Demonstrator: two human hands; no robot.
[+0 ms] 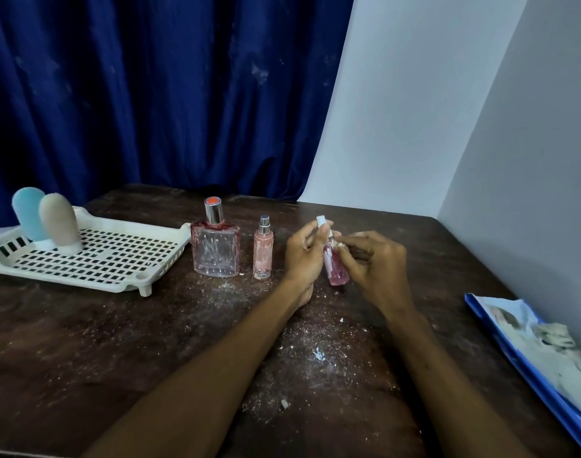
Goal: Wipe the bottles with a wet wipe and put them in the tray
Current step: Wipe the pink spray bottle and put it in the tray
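the left grip [304,256] is curled round a small pink spray bottle [337,273], holding it tilted just above the dark wooden counter [117,342], with the bottle's white cap [321,220] poking out above the fingers. the right grip [376,262] pinches a small white scrap of wet wipe [340,246] against the bottle's neck, with the fingers bent narrow around it.

just left of the hands, a slim peach spray bottle [262,252] stands upright on the counter. beside it is a square clear glass perfume bottle [215,254] with a red-topped silver cap, close against the tray's right end.

the cream slotted tray [133,223] sits at the counter's far left. a blue squeeze bottle [28,213] and a beige squeeze bottle [57,223] stand cap-down side by side in its left corner.

white crumbs and dust speckle the counter in front of the bottles and between the forearms. a blue wet wipe pack [546,352] lies at the right edge. a dark blue curtain [150,94] hangs behind.
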